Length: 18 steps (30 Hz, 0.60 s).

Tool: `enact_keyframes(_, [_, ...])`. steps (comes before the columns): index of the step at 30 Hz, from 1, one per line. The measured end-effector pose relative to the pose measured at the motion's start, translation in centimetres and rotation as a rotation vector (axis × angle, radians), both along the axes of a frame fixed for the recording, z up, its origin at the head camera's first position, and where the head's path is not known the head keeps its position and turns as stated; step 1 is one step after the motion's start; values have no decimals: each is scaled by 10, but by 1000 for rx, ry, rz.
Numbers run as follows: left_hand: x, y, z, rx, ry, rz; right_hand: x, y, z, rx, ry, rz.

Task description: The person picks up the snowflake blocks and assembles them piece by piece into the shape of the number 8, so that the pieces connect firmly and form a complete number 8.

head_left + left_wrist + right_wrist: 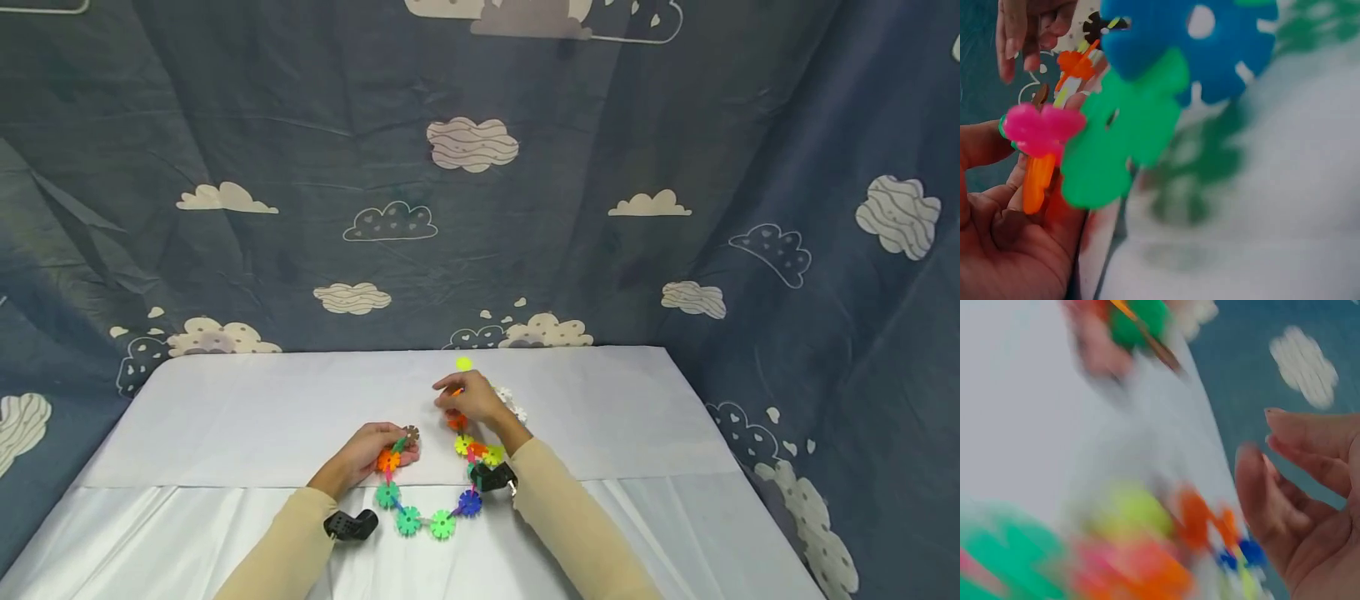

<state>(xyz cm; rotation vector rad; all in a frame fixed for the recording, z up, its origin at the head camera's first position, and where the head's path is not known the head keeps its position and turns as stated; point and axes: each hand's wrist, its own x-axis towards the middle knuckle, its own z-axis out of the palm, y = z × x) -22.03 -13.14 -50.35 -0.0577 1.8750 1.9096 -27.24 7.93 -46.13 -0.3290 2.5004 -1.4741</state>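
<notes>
A chain of notched plastic discs (442,525), in green, blue, orange and other colours, curves in a U over the white cloth. My left hand (372,447) holds its left end, where a brown disc (410,433) juts past the fingers. In the left wrist view an orange disc (1035,184) and a pink connector (1041,129) lie between thumb and fingers. My right hand (472,398) hovers over the far part of the right side, near an orange disc (457,422). The right wrist view shows its thumb and fingers (1310,434) apart, holding nothing.
Several white discs (510,402) lie behind the right hand, and a yellow disc (464,364) is beyond it near the table's back edge. Black straps (351,526) are on both wrists. A dark blue cloud-patterned curtain (540,267) hangs behind the white-covered table (247,417).
</notes>
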Motion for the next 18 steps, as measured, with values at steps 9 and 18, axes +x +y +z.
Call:
enact_keyframes(9, [1,-2,-3,-38,59,-49,-64,31,-9,320,10,-163])
enact_keyframes(18, [0,-1,-5,-185,81,-40,-83,19,-25,557,-5,-103])
